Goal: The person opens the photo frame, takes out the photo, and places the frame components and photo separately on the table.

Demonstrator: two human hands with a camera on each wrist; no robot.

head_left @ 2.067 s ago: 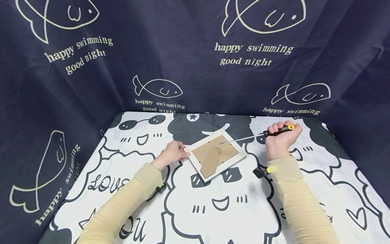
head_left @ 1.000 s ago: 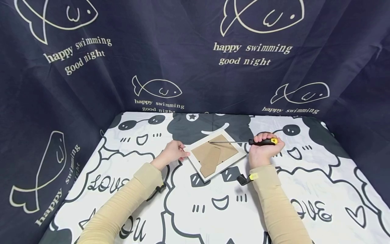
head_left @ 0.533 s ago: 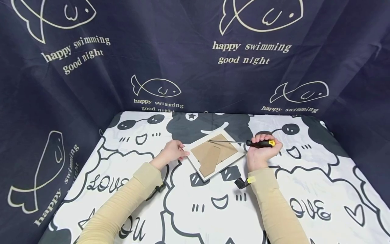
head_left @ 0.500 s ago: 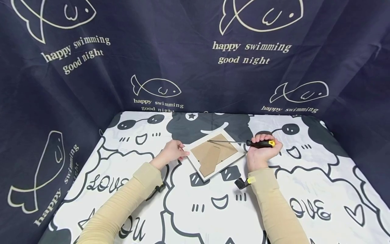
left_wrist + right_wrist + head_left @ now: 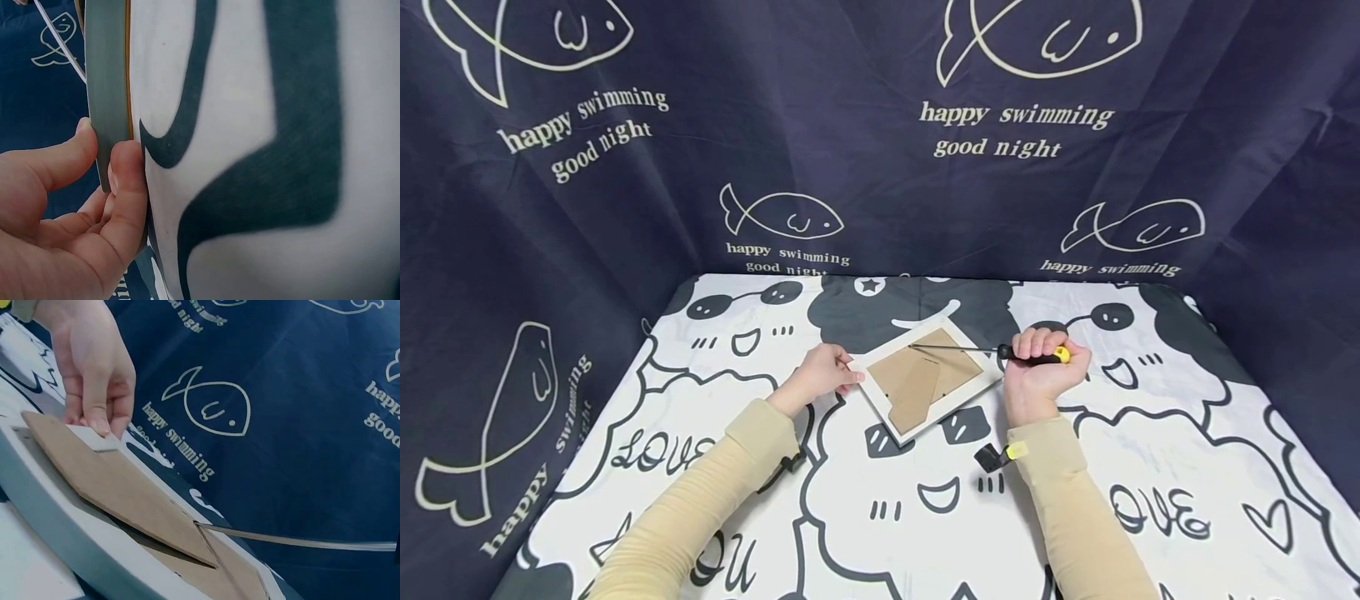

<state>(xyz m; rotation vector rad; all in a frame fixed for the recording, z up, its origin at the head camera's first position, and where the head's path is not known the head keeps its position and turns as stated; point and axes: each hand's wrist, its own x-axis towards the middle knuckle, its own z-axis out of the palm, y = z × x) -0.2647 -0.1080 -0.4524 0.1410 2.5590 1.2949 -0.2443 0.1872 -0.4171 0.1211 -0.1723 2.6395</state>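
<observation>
A white picture frame (image 5: 895, 342) lies face down, its brown backing board (image 5: 955, 377) and easel stand (image 5: 916, 390) upward. My left hand (image 5: 822, 372) pinches its left corner; in the left wrist view the thumb and fingers squeeze the frame's edge (image 5: 109, 81). My right hand (image 5: 1042, 382) wraps round the black and yellow handle of a screwdriver (image 5: 1009, 353). The shaft (image 5: 300, 540) crosses low over the backing board, its tip at the far inner edge beside a small dark tab. In the right wrist view the stand is lifted slightly off the board.
A white cloth (image 5: 940, 533) with black cartoon sheep and lettering covers the table. Dark blue curtains (image 5: 880, 167) with fish prints stand behind and at both sides. Each sleeve carries a small black wrist camera (image 5: 988, 457).
My right hand has come left and lower, taking the screwdriver tip from above the board to its far edge. Lately it shifts slightly left. The left hand keeps its pinch on the frame.
</observation>
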